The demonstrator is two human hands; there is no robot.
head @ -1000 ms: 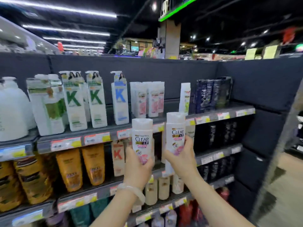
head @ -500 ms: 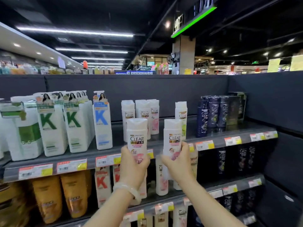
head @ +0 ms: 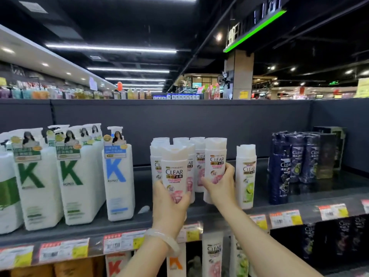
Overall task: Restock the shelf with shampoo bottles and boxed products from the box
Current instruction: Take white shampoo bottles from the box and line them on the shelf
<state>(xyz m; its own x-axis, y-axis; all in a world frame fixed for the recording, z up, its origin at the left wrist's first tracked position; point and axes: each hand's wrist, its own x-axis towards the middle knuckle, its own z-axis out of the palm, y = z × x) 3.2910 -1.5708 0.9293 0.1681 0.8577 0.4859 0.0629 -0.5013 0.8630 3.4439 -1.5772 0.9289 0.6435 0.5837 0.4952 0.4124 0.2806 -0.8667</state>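
My left hand [head: 169, 204] grips a white shampoo bottle with a pink label [head: 174, 168], held upright over the front of the top shelf [head: 139, 222]. My right hand [head: 219, 186] grips a second white and pink bottle [head: 216, 156] just right of it, above the same shelf. Both bottles stand in front of a small group of matching white and pink bottles [head: 199, 166] further back on the shelf. The box is out of view.
Large white pump bottles marked K [head: 79, 182] fill the shelf's left. A white bottle with a green label [head: 246, 174] stands right of my right hand, then dark blue bottles [head: 293, 160]. Price tags line the shelf edge, with more bottles on lower shelves.
Both hands have risen and moved forward with their bottles, from below the top shelf's edge to over the shelf, close to the matching bottles. The view has tilted upward.
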